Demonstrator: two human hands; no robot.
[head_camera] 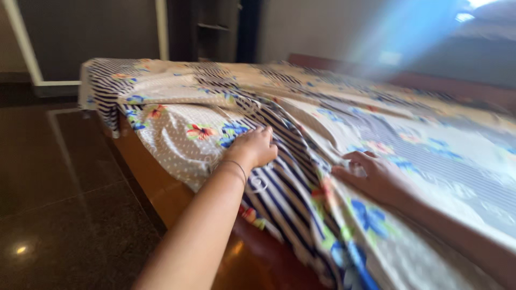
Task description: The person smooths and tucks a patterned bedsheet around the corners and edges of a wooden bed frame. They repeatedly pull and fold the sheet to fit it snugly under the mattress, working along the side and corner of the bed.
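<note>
1. Left forearm runs up from bottom centre, thin bracelet (236, 167) at the wrist. Left hand (253, 147) sits fingers curled on the bedsheet (301, 177), bunching a striped fold near the bed edge; looks like a loose grip on the cloth.
2. Right hand (371, 174) lies just beside it to the right, palm down, fingers spread flat on the same sheet. Pressing, not clenched.
3. Bedsheet: cream ground, navy stripes, polka-dot patches, blue and red flowers. Covers the whole bed top, rumpled, hangs over the near side and the far left corner.
4. Bed frame (156, 182): orange-brown wood, side rail showing below the sheet. Dark wooden headboard (430, 80) along the far right.
5. Floor (54, 188): dark polished stone tiles, small light reflection at lower left.
6. Room: grey wall panel with white trim (24, 48) at left, dark shelf unit (212, 27) behind the bed, pale wall at right with a blue glare streak.
7. No packages, labels or signs readable; right side of view is motion-blurred.
</note>
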